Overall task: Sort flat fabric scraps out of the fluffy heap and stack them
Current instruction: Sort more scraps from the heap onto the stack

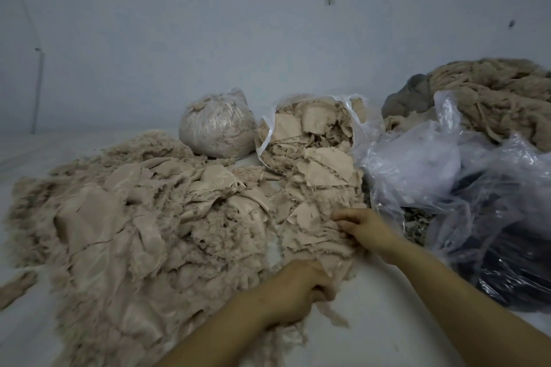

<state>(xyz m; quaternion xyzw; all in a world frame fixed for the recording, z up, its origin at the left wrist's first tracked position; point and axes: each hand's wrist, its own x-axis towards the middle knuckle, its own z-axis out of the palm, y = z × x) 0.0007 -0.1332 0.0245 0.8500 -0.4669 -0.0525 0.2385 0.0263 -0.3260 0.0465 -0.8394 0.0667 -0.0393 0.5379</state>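
Left hand (pixel 301 289) curled, gripping fabric scrap (pixel 334 265); right hand (pixel 365 228) fingers bent, pinching scraps on stack (pixel 316 235).

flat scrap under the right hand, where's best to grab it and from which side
Pinch the flat scrap at its free curved edge on the far left, which lies bare on top of the fluff. Come from above and the left, since the right hand rests on its near right part and the left hand grips fabric below.
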